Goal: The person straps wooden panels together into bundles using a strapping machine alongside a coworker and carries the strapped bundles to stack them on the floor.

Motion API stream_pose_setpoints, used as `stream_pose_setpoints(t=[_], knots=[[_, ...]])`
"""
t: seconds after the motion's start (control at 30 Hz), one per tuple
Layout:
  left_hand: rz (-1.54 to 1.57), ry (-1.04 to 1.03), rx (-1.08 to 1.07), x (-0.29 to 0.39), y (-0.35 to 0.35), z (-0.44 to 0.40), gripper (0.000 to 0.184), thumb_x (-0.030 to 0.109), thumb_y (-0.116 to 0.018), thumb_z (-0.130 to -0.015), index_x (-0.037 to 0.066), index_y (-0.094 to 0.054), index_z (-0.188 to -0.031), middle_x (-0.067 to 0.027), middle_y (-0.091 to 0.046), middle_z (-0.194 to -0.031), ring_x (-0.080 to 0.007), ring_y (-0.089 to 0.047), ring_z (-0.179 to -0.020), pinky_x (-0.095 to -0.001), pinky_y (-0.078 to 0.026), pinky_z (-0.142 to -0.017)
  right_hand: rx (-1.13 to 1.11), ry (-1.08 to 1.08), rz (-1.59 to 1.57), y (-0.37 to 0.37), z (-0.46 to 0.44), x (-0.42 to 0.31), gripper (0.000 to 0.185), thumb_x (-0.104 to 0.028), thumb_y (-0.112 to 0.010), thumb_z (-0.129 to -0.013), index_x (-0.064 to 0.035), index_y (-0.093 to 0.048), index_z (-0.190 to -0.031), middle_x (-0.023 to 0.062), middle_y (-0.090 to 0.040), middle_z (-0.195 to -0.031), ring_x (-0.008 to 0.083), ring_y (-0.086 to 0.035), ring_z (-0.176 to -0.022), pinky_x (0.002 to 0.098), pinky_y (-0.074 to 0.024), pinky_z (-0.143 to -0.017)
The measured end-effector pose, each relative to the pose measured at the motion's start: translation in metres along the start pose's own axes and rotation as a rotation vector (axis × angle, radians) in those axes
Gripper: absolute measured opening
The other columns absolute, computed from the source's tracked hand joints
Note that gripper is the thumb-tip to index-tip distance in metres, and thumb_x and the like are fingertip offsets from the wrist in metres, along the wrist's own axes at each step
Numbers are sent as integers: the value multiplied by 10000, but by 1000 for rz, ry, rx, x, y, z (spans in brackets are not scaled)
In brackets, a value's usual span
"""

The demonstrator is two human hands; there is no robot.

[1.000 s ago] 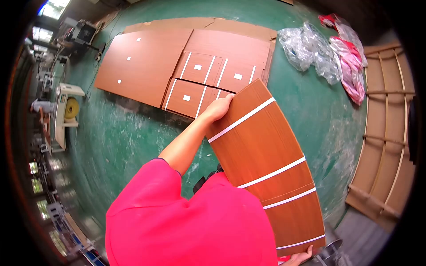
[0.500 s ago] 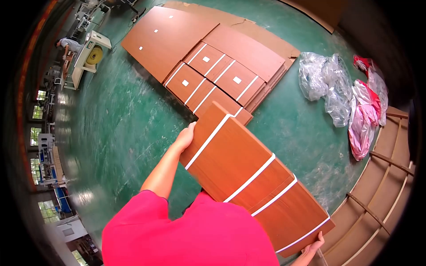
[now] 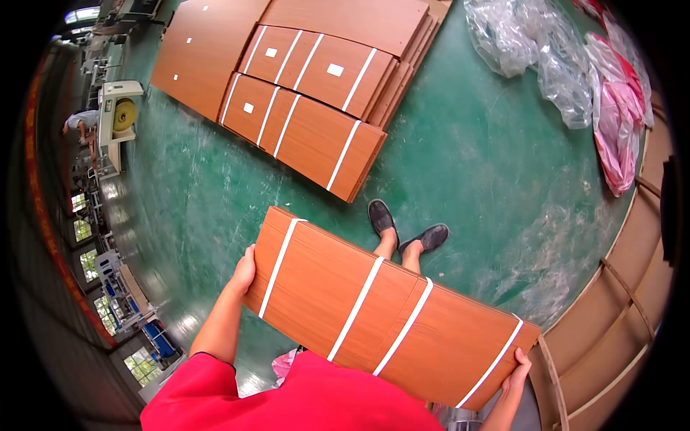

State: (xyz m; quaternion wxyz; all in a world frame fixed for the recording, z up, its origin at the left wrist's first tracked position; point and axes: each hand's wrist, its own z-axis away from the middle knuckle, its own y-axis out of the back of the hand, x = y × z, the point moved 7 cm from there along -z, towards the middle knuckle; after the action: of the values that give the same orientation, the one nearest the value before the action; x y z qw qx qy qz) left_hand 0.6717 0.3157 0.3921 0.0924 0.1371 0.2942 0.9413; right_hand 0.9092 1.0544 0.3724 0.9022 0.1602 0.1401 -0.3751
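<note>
Across the front of my body I carry a strapped bundle of brown wood-grain panels [image 3: 338,287], bound with several white straps. My left hand [image 3: 244,269] grips its left end, with the fingertips partly hidden behind the edge. At the opposite end my right hand [image 3: 517,370] holds the right edge, its fingers bent over the side. The bundle tilts, its left end farther from me than its right. Beyond it on the floor lie similar strapped panel bundles [image 3: 302,144], stacked in rows, some bearing small white labels.
Larger flat panels [image 3: 208,43] adjoin the stack at the back left. Clear plastic sheeting [image 3: 503,39] and a pink-and-white plastic bag [image 3: 614,115] lie at right. A wood-framed board [image 3: 611,323] borders the right side. A person [image 3: 83,122] stands by a machine [image 3: 118,118] at far left.
The bundle has swung toward level across my body, away from the stack, its far end coming nearer me. My view has shifted, and my feet now show beyond it. Both hands keep their grip.
</note>
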Motion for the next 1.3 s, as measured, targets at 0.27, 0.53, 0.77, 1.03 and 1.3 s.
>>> stream_pose_setpoints(t=[0.27, 0.53, 0.77, 1.03, 1.3], knots=[[-18, -91, 2, 39, -16, 3, 677, 535, -261, -963, 5, -577, -1244, -155, -595, -1236, -223, -543, -1129, -342, -370, -990, 17, 84, -111, 31, 8, -4, 476, -254, -639, -773, -14, -560, -1176, 125, -622, -1119, 297, -572, -1043, 415, -430, -959], [9, -190, 3, 83, -15, 12, 705, 554, -276, -948, -13, -578, -1238, -191, -582, -1257, -259, -535, -1158, -352, -358, -1001, 13, 153, -197, 45, 37, -14, 486, -245, -640, -807, -4, -546, -1219, 119, -611, -1174, 289, -560, -1089, 403, -404, -1001], [34, -292, 76, 50, 46, 3, 731, 562, -273, -938, -50, -614, -1148, -246, -603, -1201, -319, -546, -1161, -366, -360, -1001, -65, 281, -197, 37, 94, -53, 529, -234, -645, -816, 13, -520, -1267, 127, -584, -1238, 296, -533, -1136, 402, -385, -1029], [688, -519, 186, 8, 127, 46, 638, 490, -272, -982, -4, -551, -1272, -152, -588, -1269, -261, -520, -1193, -329, -358, -1027, -424, 656, -102, -49, 171, -188, 376, -166, -616, -834, -29, -575, -1181, 81, -632, -1146, 254, -591, -1056, 382, -446, -969], [983, -495, 389, -118, 179, 80, 624, 468, -231, -1005, 6, -494, -1331, -109, -545, -1325, -221, -487, -1228, -315, -342, -1050, -858, 755, 26, -212, 218, -244, 743, -167, -669, -751, -53, -350, -1412, 72, -515, -1319, 278, -477, -1231, 413, -355, -1051]])
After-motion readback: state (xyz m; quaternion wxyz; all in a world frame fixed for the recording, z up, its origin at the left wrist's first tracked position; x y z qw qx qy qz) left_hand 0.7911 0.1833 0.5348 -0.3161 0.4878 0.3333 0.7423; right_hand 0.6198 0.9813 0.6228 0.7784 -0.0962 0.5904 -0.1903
